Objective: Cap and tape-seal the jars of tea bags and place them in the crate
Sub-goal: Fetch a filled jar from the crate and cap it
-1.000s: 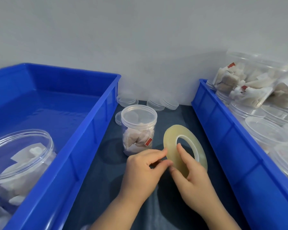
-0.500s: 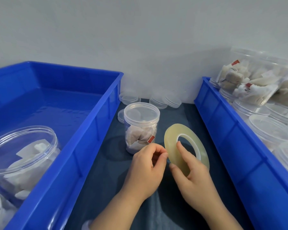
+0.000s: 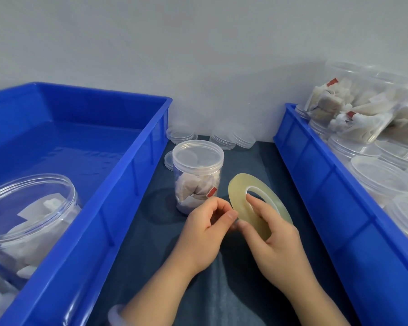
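Two blue crates flank a dark mat: the left crate holds a large clear jar of tea bags lying near its front corner, while the right crate is packed with clear jars and loose tea bags. The capped jar of tea bags stands upright on the mat, just beside the left crate's wall. In front of it, the right hand holds the tape roll tilted on edge, forefinger at the core and thumb on the rim. The left hand has its fingers curled, with thumb and forefinger pinched at that rim; whether they hold a tape end cannot be told. Spare lids lie at the wall.
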Tool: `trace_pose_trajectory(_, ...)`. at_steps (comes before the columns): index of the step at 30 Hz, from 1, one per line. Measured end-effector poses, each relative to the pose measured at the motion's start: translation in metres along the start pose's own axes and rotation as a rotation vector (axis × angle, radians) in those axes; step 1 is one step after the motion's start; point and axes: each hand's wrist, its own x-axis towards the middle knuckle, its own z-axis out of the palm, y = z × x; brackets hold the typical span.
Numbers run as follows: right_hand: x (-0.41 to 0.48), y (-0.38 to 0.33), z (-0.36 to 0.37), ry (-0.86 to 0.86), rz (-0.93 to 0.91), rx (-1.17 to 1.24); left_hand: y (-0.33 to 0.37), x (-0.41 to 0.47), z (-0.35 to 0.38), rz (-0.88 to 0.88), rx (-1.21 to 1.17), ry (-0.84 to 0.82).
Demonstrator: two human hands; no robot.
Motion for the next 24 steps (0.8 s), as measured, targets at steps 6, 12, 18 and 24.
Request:
trace_pose_trajectory(6,-0.0005,0.0003,0.0023,0.049,-0.045,-0.013,0.0018,0.001,-0.0028,-0.026,-0.11,-0.076)
trace_pose_trajectory(12,0.001,0.0,-0.001,0.018,-0.026,-0.033,0.0026,0.0012,-0.0042,-0.067,-0.222,-0.019)
trace_pose_trajectory(18,0.0003,0.0008,-0.0028,-0.018,-0.004,-0.019,0.0017,0.0014,-0.0029,-0.048,-0.165,0.089)
trace_pose_trajectory(24,0.0001,0.0032,0.001,0.032,0.043,-0.007,0.0007,-0.0009,-0.0012,0.051,-0.058,0.128)
